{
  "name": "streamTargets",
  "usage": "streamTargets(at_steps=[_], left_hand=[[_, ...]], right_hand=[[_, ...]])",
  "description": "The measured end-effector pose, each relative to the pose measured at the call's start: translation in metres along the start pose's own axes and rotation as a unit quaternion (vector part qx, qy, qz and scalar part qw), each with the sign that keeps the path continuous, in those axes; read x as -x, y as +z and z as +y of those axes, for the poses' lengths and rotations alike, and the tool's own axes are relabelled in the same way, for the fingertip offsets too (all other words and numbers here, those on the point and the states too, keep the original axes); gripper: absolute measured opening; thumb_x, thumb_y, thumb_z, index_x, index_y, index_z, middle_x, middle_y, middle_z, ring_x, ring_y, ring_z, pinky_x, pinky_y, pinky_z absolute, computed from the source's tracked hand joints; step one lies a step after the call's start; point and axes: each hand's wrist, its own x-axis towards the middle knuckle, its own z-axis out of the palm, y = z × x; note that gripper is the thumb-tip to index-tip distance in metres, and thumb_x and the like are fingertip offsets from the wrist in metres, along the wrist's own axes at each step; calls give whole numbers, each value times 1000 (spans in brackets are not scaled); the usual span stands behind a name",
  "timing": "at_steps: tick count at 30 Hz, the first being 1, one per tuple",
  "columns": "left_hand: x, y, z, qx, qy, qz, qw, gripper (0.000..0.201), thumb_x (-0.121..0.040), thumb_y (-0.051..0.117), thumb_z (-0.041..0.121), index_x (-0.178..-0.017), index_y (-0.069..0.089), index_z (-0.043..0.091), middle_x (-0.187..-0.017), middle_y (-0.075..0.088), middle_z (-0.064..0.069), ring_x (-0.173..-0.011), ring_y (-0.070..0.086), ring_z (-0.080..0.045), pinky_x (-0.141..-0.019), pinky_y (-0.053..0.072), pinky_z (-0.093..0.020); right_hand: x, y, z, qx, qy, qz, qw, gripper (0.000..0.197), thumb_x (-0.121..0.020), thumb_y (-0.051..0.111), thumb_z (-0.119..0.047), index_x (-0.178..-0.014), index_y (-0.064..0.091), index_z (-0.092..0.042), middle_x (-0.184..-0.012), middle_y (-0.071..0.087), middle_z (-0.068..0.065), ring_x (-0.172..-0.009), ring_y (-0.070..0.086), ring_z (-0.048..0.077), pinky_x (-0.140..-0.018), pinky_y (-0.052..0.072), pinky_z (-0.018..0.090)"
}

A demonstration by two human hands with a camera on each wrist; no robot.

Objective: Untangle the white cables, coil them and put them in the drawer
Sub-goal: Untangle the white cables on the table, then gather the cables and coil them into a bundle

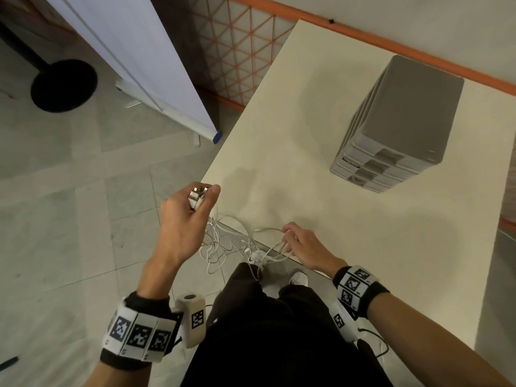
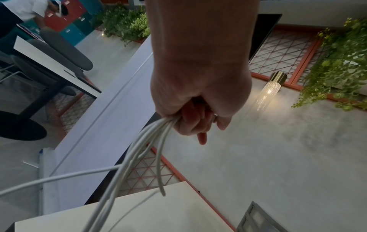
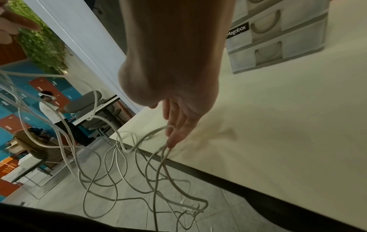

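Cables (image 1: 220,247) tangled, drawer unit (image 1: 402,127) closed

Smooth white cables (image 3: 111,164), matt table (image 1: 363,247)

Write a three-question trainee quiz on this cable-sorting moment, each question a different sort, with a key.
1. True or false: every drawer of the grey drawer unit is closed.
2. Multiple choice: the left hand grips A) a bundle of the white cables, B) a drawer handle, C) nothing.
3. Fill in: most of the tangle hangs off the edge of the table toward the ____.

Key: 1 true; 2 A; 3 floor. The right hand holds a loop of cable at the table edge.
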Motion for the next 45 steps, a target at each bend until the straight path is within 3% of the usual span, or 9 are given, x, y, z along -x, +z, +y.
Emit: streamTargets(at_steps=[7, 12, 17, 24, 27, 29, 35, 40, 45], left_hand=[[2, 8, -4, -5, -7, -18, 1000, 21, -98, 62, 32, -83, 67, 18, -49, 43, 10, -45, 35, -7, -47, 31, -24], [7, 6, -7, 15, -21, -10, 1000, 22, -98, 61, 29, -83, 67, 14, -47, 40, 12, -43, 31, -8, -46, 28, -20], [9, 6, -8, 26, -19, -11, 999, 24, -98, 61, 29, -85, 68, 10, -50, 40, 6, -44, 29, -9, -45, 26, -20], [2, 32, -9, 80, -23, -45, 996, 33, -99, 58, 33, -73, 51, 14, -58, 39, 9, -53, 31, -13, -52, 30, -31], [-4, 56, -10, 101, -46, -71, 991, 33, -98, 57, 40, -71, 47, 23, -58, 39, 13, -54, 31, -14, -54, 31, -37], [-9, 71, -6, 97, -52, -77, 991, 35, -99, 57, 37, -69, 45, 23, -59, 39, 11, -54, 32, -15, -54, 32, -38], [-20, 101, 14, 93, -66, -79, 990, 35, -98, 58, 38, -68, 47, 24, -56, 39, 6, -55, 32, -17, -54, 30, -34], [-20, 117, 27, 118, -42, -88, 988, 30, -100, 57, 35, -73, 52, 22, -57, 54, 15, -55, 47, -11, -58, 42, -33], [-17, 118, 33, 126, -27, -67, 989, 30, -104, 48, 32, -80, 50, 13, -58, 53, 5, -48, 50, -15, -49, 41, -31]], right_hand=[[-20, 13, -9, 299, -34, 36, 953, 38, -102, 45, -32, -138, 40, -20, -99, 69, 5, -74, 64, 25, -62, 50, 36], [-34, 25, -17, 424, -68, 42, 902, 20, -101, 45, -16, -118, 55, -12, -83, 66, 4, -58, 50, 22, -53, 40, 32], [-38, 26, -17, 450, -70, 68, 888, 20, -85, 58, -3, -101, 62, -13, -96, 61, 6, -88, 53, 28, -76, 44, 41], [-30, 7, -19, 136, -48, 97, 985, 6, -100, 52, -19, -100, 58, -17, -90, 60, -2, -85, 50, 17, -73, 48, 34], [-22, -5, -34, 25, -67, 121, 990, 16, -96, 58, -7, -110, 65, -11, -90, 62, -1, -72, 54, 3, -67, 44, 13], [-16, -15, -46, -8, -73, 153, 986, 15, -94, 60, -5, -106, 69, -9, -91, 64, -2, -76, 57, 1, -68, 43, 9], [8, -46, -85, -128, -108, 212, 963, 1, -91, 67, -10, -91, 67, -10, -84, 67, -8, -75, 60, 7, -69, 47, 15], [16, -51, -107, -127, -163, 190, 960, 3, -93, 65, -9, -95, 66, -6, -86, 70, -1, -76, 65, 19, -69, 50, 22], [21, -49, -110, -142, -172, 162, 961, 6, -100, 54, -13, -98, 57, -8, -81, 69, 3, -74, 66, 23, -69, 54, 38]])
